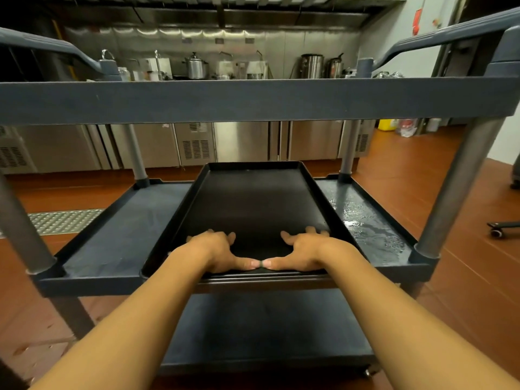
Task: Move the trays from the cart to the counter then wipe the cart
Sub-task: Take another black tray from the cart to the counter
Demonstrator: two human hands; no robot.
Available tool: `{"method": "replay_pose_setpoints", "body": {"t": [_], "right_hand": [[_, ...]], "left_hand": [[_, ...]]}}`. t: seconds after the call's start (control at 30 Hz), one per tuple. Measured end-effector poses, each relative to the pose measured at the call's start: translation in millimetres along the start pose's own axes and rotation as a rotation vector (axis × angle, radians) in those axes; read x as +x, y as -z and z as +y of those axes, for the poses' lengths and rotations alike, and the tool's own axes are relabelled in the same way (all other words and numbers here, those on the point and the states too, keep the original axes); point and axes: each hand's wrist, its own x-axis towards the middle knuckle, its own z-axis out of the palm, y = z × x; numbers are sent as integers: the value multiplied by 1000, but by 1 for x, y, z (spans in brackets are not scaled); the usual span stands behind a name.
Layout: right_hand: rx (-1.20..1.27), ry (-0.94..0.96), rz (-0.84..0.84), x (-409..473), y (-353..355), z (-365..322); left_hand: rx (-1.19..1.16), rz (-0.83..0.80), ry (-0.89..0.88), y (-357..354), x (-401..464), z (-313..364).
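While both arms reach in from the bottom of the frame, I note the black tray [250, 209] lying at centre frame on the cart's middle shelf [112, 235]. Left hand [216, 250] and right hand [302, 253] rest on its near rim, fingers spread apart and flat inside, thumbs meeting tip to tip. Shelf at centre right looks wet.

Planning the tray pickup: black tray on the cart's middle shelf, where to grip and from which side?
Grip the black tray by its near short rim, from the open front: posts and the upper shelf crowd the other approaches. It lies lengthwise with a raised lip; left hand and right hand rest there, thumbs along the edge.
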Motion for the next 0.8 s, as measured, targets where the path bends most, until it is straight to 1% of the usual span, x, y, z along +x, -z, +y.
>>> {"method": "replay_pose_setpoints", "body": {"t": [0.23,0.37,0.47,0.53,0.57,0.63,0.73,0.8], "right_hand": [[-2,-3,-9,0,-1,-1],[-21,-8,-20,-3,6,-6],[-34,-14,-53,-2,16,-8],[12,14,-53,-1,30,-7],[50,20,-29,1,37,-6],[104,-26,100,11,53,-2],[116,-239,379,31,65,15],[125,-358,468,44,61,31]], "left_hand": [[-24,-7,21,-5,12,-6],[10,4,38,-13,39,-14],[34,6,-33,-5,28,-13],[28,62,-75,7,25,-18],[16,109,-91,15,25,-23],[-39,240,-89,33,34,-37],[-86,379,17,52,58,-59],[-74,437,106,54,73,-75]]}}
